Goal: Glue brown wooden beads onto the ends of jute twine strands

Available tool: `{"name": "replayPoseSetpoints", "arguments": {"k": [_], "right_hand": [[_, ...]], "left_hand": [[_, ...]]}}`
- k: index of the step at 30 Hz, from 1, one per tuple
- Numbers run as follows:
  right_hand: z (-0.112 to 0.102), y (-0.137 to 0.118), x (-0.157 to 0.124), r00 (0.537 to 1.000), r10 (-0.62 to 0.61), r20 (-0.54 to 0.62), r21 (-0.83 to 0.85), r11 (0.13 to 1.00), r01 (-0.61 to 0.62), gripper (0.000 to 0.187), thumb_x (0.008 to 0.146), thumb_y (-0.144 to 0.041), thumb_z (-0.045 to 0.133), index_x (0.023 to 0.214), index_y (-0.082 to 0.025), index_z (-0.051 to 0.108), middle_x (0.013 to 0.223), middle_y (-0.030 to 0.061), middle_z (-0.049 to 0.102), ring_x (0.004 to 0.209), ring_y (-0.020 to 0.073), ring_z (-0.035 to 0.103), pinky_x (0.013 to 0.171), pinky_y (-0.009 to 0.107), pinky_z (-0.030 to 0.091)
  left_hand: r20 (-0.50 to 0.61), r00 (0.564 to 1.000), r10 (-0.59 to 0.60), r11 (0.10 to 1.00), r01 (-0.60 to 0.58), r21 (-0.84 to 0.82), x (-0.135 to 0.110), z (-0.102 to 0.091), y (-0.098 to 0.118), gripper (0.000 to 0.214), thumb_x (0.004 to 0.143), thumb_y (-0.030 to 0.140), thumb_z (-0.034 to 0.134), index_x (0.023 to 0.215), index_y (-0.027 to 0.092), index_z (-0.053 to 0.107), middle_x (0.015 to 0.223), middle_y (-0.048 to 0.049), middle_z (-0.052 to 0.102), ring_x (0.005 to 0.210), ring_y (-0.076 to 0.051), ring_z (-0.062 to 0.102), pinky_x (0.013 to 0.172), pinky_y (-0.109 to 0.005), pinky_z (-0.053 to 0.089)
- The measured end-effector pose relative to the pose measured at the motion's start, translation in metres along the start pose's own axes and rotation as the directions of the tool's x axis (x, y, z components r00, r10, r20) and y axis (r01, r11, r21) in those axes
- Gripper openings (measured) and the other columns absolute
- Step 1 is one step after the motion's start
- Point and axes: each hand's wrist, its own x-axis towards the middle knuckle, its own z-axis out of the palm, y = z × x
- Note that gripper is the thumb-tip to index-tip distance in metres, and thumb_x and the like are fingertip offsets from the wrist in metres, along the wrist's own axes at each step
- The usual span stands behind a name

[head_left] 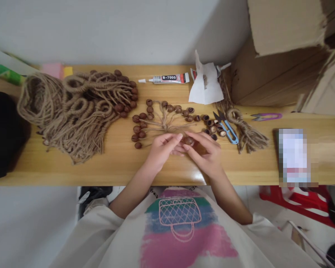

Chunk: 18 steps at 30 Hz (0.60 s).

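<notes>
A round brown macadamia nut [188,140] is pinched between the thumb and fingers of my right hand [208,152]. My left hand [163,149] is closed close beside it, thumb against the fingers; whatever lies between them is too small to make out. Just beyond my hands, thin jute cords [164,121] fan out from a knot on the table. Several slit brown nuts [142,125] sit at the cord ends on the left and along the top. Emptied shell halves [213,129] lie to the right, beside blue thread snips [226,127].
Finished-looking jute bundles with nuts [83,108] are heaped at the left. A B-7000 glue tube [167,78] and white tissue [208,85] lie at the back. To the right are a jute tassel [247,132], purple snips [269,116], a phone [293,156] and a cardboard box [270,74].
</notes>
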Motion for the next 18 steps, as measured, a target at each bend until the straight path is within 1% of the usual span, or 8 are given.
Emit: {"name": "replayPoseSetpoints", "arguments": {"k": [3,8,13,18], "right_hand": [[0.0004,0.0003,0.0002,1.000,-0.019,-0.009,-0.003,1.000,0.019,0.031,0.085,-0.020,0.063,0.116,-0.023,0.062,0.096,0.0040,0.066,0.084,0.0148,0.059,0.073,0.028,0.050],[0.0011,-0.0001,0.0015,0.999,-0.035,0.013,-0.004,0.999,0.035,0.031,0.088,-0.022,0.059,0.119,-0.023,0.061,0.097,0.0053,0.064,0.082,0.0150,0.059,0.073,0.030,0.051],[0.0024,0.0008,0.0017,0.998,-0.055,0.010,0.011,0.998,0.055,0.036,0.086,-0.021,0.061,0.122,-0.024,0.059,0.096,0.0040,0.064,0.081,0.0135,0.059,0.073,0.027,0.051],[0.0028,0.0016,0.0014,0.999,-0.038,0.013,0.005,0.999,0.038,0.036,0.086,-0.024,0.062,0.122,-0.025,0.060,0.096,0.0038,0.064,0.082,0.0141,0.060,0.074,0.028,0.051]], "left_hand": [[0.018,1.000,0.013,1.000,-0.013,0.001,0.0005,-0.0005,-0.0004,0.040,0.057,0.043,0.082,0.077,0.012,0.066,0.063,-0.0025,0.071,0.053,-0.013,0.067,0.051,-0.021,0.055],[0.039,0.999,0.038,0.999,-0.038,0.011,0.0015,-0.0021,-0.0021,0.036,0.060,0.039,0.082,0.077,0.012,0.065,0.063,-0.0017,0.071,0.054,-0.012,0.067,0.052,-0.020,0.055],[0.045,0.998,0.044,0.998,-0.045,0.036,0.0008,-0.0034,-0.0028,0.037,0.061,0.039,0.081,0.080,0.014,0.062,0.061,0.0002,0.069,0.053,-0.011,0.065,0.051,-0.020,0.055],[0.049,0.997,0.056,0.995,-0.060,0.078,0.0006,-0.0042,-0.0037,0.039,0.061,0.041,0.080,0.082,0.014,0.061,0.064,-0.0002,0.069,0.054,-0.011,0.065,0.052,-0.021,0.055]]}}
